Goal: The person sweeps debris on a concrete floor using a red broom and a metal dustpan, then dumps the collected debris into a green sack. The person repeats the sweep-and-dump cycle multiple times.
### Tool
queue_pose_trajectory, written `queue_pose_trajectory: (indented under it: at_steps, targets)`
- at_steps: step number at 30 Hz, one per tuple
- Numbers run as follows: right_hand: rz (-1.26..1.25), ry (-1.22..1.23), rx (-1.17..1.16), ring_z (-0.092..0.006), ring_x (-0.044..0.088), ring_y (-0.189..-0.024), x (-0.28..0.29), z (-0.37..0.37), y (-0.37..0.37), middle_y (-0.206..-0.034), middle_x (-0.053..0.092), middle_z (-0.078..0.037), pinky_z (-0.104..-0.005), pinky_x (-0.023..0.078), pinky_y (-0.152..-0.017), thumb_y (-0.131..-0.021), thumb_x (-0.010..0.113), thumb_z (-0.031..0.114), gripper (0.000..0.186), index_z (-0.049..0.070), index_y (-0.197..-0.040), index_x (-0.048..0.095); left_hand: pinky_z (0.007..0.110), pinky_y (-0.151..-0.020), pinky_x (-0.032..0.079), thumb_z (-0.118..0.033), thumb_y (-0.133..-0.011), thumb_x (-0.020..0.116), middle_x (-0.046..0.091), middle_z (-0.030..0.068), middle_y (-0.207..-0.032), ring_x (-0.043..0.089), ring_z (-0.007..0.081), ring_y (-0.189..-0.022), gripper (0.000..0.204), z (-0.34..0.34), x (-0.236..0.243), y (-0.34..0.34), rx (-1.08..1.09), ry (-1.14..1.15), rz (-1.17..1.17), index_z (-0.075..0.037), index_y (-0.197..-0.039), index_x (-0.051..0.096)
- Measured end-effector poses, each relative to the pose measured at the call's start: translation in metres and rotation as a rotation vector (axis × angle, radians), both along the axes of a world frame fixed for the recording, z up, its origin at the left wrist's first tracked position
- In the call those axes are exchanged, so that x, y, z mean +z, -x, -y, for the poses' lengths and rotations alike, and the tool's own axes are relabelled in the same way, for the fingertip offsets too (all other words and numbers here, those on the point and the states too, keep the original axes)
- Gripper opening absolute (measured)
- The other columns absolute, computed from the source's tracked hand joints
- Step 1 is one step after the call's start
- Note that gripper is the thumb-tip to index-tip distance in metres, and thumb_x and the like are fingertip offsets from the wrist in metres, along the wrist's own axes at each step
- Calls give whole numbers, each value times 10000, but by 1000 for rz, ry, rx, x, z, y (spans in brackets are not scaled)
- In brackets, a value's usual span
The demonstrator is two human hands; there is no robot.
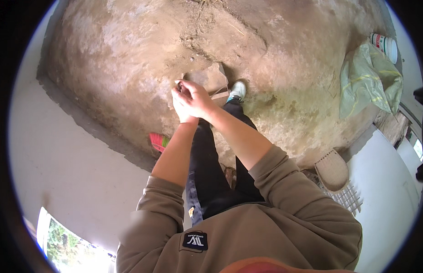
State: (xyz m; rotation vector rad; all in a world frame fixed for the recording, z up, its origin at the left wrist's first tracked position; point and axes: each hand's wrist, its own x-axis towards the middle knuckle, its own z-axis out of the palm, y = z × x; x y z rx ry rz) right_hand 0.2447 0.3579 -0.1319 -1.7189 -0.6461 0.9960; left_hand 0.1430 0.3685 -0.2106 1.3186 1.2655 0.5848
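My right hand (197,98) and my left hand (181,104) are closed together in the middle of the view, the right lying over the left. Something small and dark shows between their fingers; I cannot make out what it is. Just beyond them on the dirt floor lies a flat, pale slab (207,76), partly hidden by the hands. My white shoe (237,91) stands beside its right edge.
A red-and-green broom head (159,141) lies left by the white wall (75,150). At right are a pale green sack (371,84), a white bucket (390,49), a woven scoop (332,168) and a lattice panel (350,195). Straw litters the upper floor (266,27).
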Motion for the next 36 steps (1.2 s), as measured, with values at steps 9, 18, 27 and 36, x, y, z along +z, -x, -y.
queue_pose_trajectory:
  at_steps: [9, 18, 27, 36]
  targets:
    - [-72, 54, 114, -402, 672, -784, 13, 10, -22, -841, 667, -223, -465, 535, -705, -926, 642, 316, 321, 2, -989, 626, 373, -811, 500, -222, -994, 560, 623, 93, -985, 612, 229, -944, 225, 4, 3, -3, 92, 51, 44, -30, -1112, 560]
    - [-11, 13, 75, -403, 669, -763, 4, 14, -35, -822, 663, -225, -464, 535, -689, -929, 631, 311, 365, -17, -1091, 642, 372, -810, 502, -226, -999, 555, 626, 86, -977, 612, 219, -932, 217, -2, -6, -8, 133, 110, 127, -35, -1102, 572]
    - [141, -101, 31, -356, 675, -790, 2, 3, -46, -890, 660, -182, -441, 542, -702, -911, 667, 266, 393, 53, -1240, 638, 374, -819, 503, -256, -1011, 531, 632, 83, -985, 615, 216, -933, 240, -28, -19, -19, 201, 207, 316, -49, -1118, 584]
    - [197, -103, 24, -368, 675, -783, -10, -86, -116, -852, 670, -199, -453, 536, -717, -878, 690, 331, 396, 33, -1139, 680, 399, -873, 491, -421, -1049, 416, 635, 89, -1068, 620, 241, -986, 412, -136, -29, -105, 144, 332, 613, -107, -1237, 605]
